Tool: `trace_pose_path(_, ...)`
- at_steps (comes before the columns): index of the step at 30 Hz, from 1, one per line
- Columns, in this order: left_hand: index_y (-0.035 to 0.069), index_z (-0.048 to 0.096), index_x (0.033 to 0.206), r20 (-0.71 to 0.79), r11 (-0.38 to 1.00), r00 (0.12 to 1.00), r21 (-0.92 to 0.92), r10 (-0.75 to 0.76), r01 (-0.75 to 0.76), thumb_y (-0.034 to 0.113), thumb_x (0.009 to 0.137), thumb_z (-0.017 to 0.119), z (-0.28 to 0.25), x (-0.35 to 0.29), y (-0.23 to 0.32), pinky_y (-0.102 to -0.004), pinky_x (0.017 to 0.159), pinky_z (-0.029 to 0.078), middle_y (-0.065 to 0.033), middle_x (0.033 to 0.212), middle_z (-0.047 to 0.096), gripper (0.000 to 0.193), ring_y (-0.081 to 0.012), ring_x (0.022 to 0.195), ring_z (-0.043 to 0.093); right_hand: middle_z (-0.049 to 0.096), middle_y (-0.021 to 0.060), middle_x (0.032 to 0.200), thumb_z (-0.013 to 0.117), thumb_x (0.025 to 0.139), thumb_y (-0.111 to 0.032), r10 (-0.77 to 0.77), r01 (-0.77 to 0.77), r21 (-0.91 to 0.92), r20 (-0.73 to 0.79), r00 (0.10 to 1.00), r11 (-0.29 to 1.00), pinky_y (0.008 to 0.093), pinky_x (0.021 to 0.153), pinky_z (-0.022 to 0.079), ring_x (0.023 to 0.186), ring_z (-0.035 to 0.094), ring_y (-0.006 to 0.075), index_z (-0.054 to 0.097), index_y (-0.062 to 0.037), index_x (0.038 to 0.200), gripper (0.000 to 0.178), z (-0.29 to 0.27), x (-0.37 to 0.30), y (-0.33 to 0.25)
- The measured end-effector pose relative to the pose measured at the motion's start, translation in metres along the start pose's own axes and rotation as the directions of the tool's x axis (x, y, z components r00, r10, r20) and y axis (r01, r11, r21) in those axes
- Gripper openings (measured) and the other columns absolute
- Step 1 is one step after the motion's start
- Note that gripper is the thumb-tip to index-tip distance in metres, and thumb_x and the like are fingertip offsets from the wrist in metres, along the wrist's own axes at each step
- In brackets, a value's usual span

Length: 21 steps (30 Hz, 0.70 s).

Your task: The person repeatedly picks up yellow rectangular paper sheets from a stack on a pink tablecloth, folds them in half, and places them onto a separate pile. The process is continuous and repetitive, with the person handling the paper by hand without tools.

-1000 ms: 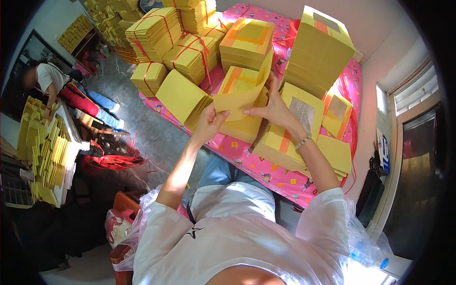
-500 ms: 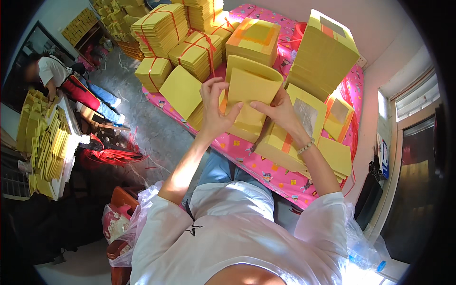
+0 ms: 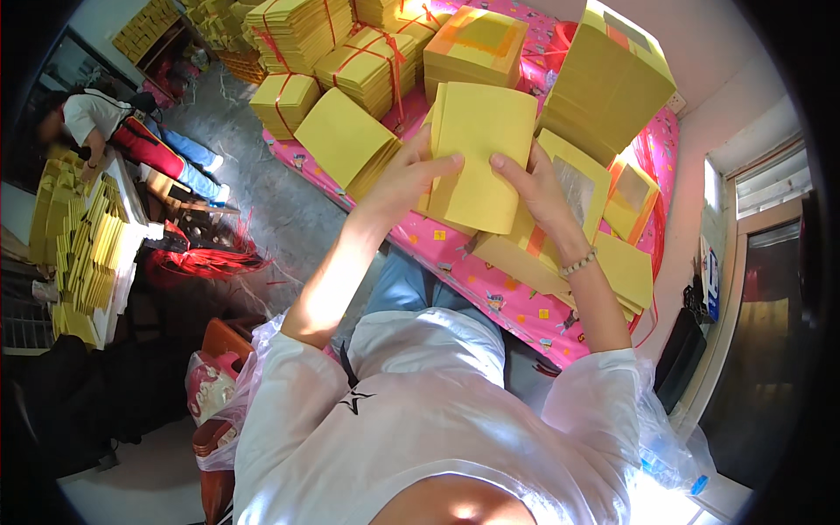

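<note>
Yellow paper [image 3: 486, 127], a few layers thick and slightly bowed, stands upright between my two hands. My left hand [image 3: 409, 181] grips its left edge, thumb on the near face and fingers hidden behind. On the opposite edge my right hand [image 3: 541, 194] holds it the same way, a beaded bracelet at the wrist. Left of the paper lies a loose stack of yellow paper [image 3: 346, 140]. Close to my right hand sits a yellow paper block [image 3: 560, 236] with an orange band and a grey-silver patch.
A pink patterned cloth [image 3: 464, 271] covers the table. Bundles tied with red string [image 3: 367, 70] fill its far left, and a tall yellow block [image 3: 608, 87] stands at far right. Across the floor, a person [image 3: 101, 122] bends over a side table. Red strands [image 3: 206, 262] hang nearby.
The paper, curled over at its top before, now stands straighter with a broad face toward me. My left hand has closed from spread fingers onto its left edge. The co-worker's arm has moved.
</note>
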<state>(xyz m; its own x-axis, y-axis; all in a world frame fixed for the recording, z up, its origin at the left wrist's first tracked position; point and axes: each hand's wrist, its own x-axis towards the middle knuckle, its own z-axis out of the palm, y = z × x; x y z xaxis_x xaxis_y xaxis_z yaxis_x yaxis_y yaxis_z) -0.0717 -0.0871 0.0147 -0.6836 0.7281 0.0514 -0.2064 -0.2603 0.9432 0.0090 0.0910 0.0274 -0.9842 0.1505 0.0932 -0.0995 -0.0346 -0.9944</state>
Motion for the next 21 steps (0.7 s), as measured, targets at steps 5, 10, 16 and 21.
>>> trace_pose_path(5, 0.006, 0.032, 0.141, 0.003, 0.99, 0.993, -0.079, -0.119, 0.118, 0.008, 0.092, 0.053, 0.007, 0.0, 0.008, -0.0317, 0.097, 0.044, -0.0078, 0.131, 0.051, 0.054, -0.0174, 0.119, 0.051, 0.058, 0.0135, 0.118, 0.069, 0.085, -0.024, 0.038, -0.04, -0.04, -0.042, 0.998, 0.998, 0.0314, 0.09, 0.048, 0.107, 0.058, 0.0189, 0.043, 0.0023, 0.129, 0.057, 0.0, 0.002, 0.0)
trace_pose_path(10, 0.007, 0.031, 0.142, 0.008, 0.997, 0.997, -0.006, -0.083, 0.083, 0.009, 0.091, 0.054, 0.003, 0.005, 0.006, -0.032, 0.092, 0.048, -0.0079, 0.131, 0.051, 0.056, -0.0176, 0.116, 0.054, 0.059, 0.0131, 0.117, 0.068, 0.085, -0.023, 0.084, -0.084, -0.046, -0.021, 0.996, 0.995, 0.031, 0.088, 0.049, 0.104, 0.059, 0.0182, 0.045, 0.0023, 0.128, 0.054, -0.002, 0.003, -0.002)
trace_pose_path(16, 0.008, 0.031, 0.141, -0.042, 0.994, 0.993, -0.038, -0.106, 0.104, 0.013, 0.093, 0.054, 0.005, 0.008, 0.001, -0.0328, 0.092, 0.049, -0.0081, 0.132, 0.05, 0.054, -0.0173, 0.116, 0.055, 0.061, 0.0106, 0.114, 0.069, 0.085, -0.022, 0.106, -0.106, -0.013, 0.005, 0.994, 0.994, 0.0296, 0.087, 0.049, 0.102, 0.06, 0.0164, 0.05, 0.002, 0.124, 0.05, -0.006, 0.004, -0.002)
trace_pose_path(21, 0.007, 0.034, 0.139, -0.016, 0.999, 0.999, 0.022, -0.037, 0.037, 0.014, 0.095, 0.052, 0.006, 0.01, 0.002, -0.0323, 0.093, 0.048, -0.0065, 0.13, 0.051, 0.048, -0.0168, 0.117, 0.053, 0.061, 0.0098, 0.114, 0.07, 0.084, -0.021, 0.102, -0.102, -0.021, 0.025, 0.994, 0.995, 0.0289, 0.087, 0.049, 0.102, 0.06, 0.0156, 0.051, 0.0017, 0.123, 0.049, -0.007, 0.004, -0.001)
